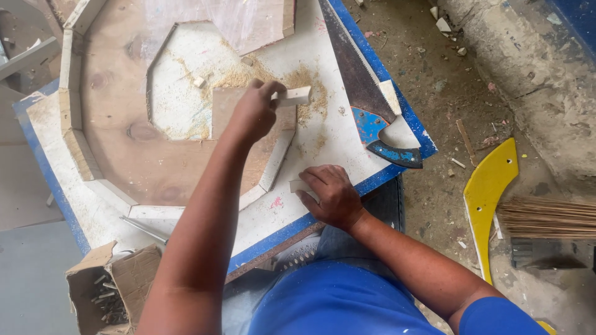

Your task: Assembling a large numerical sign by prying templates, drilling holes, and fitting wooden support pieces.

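Observation:
My left hand (256, 111) is closed on a small pale wooden block (294, 95), held just above the sawdust-strewn white tabletop (338, 133). Below it lies a flat plywood ring piece (124, 133) edged with short white strips. My right hand (332, 193) rests near the table's front edge, fingers pressing on another small white block (300, 185). A handsaw (366, 93) with a blue handle lies along the right side of the table.
A torn cardboard box (105, 285) holding nails sits at the lower left, a thin metal rod (144, 229) beside it. On the dirty floor to the right lie a curved yellow board (490, 192) and a broom head (549, 217). The table has a blue edge (292, 232).

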